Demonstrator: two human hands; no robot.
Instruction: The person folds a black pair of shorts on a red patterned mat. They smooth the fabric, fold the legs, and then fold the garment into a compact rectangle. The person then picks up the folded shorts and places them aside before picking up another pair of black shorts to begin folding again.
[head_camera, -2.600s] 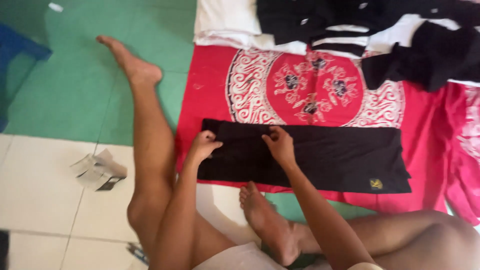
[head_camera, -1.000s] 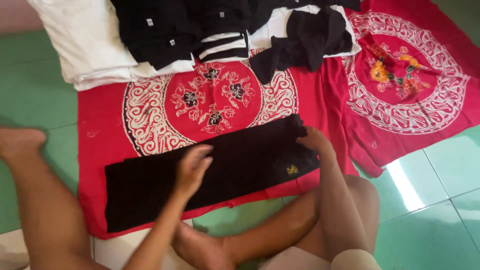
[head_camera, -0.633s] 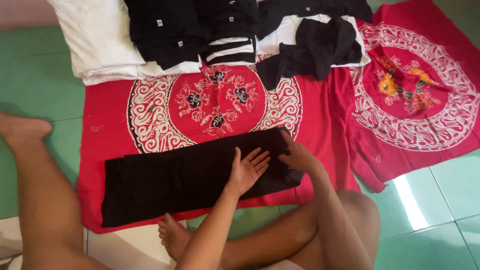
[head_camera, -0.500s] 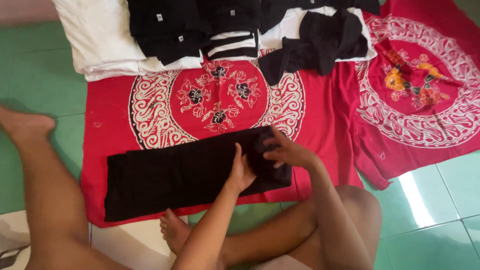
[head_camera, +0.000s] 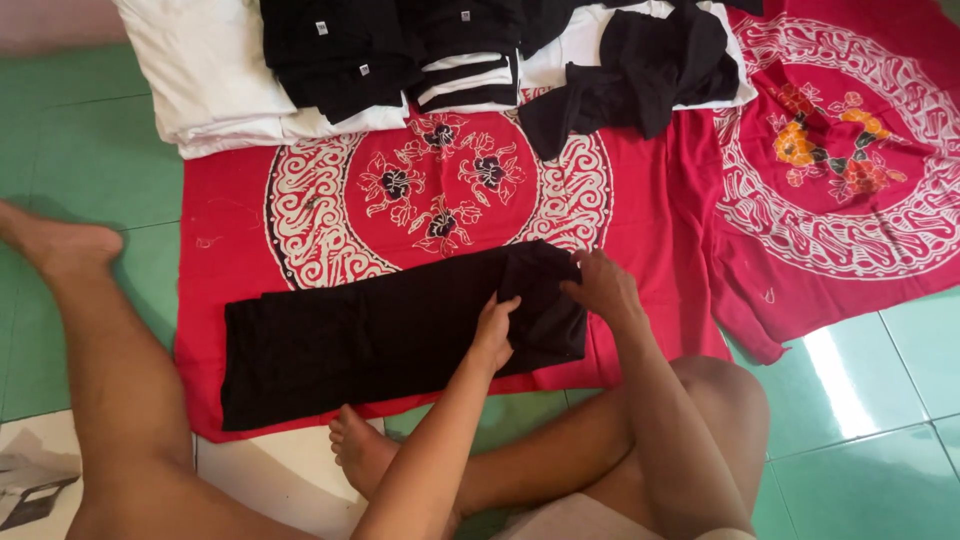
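Head view, looking down at a person seated on a green tiled floor (head_camera: 870, 420). A black garment (head_camera: 390, 335) lies as a long folded strip across the lower centre of the frame, on a red patterned cloth (head_camera: 640, 215). Its right end is doubled back over itself toward the left, which suggests that the lengthwise folds are finished and the crosswise folding has only begun; most of the strip, out to its left end, lies flat and unfolded.

The left hand (head_camera: 492, 335) presses flat on the strip, fingers extended and not closed round anything, at the line where the doubled part ends. The right hand (head_camera: 603, 287) pinches the turned-over end of the garment between thumb and fingers (a light fabric grip rather than a fist).

Edges and room: the strip's lower edge runs near the lower border of the red cloth, and one bare foot (head_camera: 355, 450) sits just below that border. An outstretched leg (head_camera: 110, 370) bounds the left side, close to the strip's left end. Above the strip, the cloth's round white motif is uncovered. Stacked black and white clothes (head_camera: 330, 60) fill the upper part of the frame, well apart from the strip. A second red cloth (head_camera: 850, 150) occupies the upper right.
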